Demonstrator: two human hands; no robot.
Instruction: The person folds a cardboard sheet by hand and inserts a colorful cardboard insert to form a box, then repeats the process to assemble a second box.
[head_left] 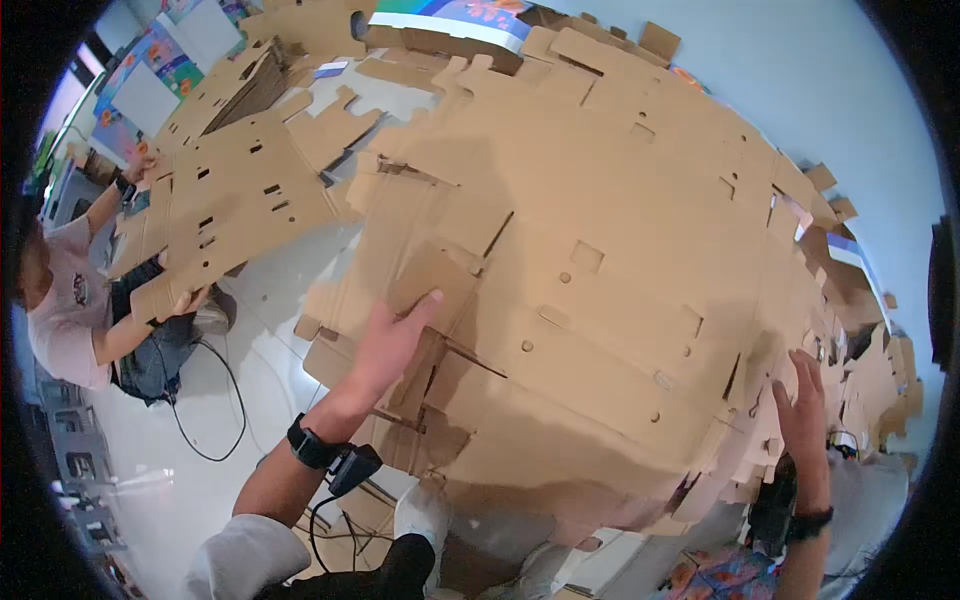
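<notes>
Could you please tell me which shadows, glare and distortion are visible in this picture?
Head view: wide-lens distortion bends the scene, with black corners; head view: soft shadows darken the cardboard near its lower edge and around the left hand; head view: glare streaks the floor at lower left.

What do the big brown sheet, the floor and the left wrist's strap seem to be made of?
Big brown sheet: most likely cardboard, matte, with cut slots and fold lines.
Floor: perhaps glazed tile, pale, with glossy reflections.
Strap: dull black, maybe rubber or fabric; too small to tell.
</notes>
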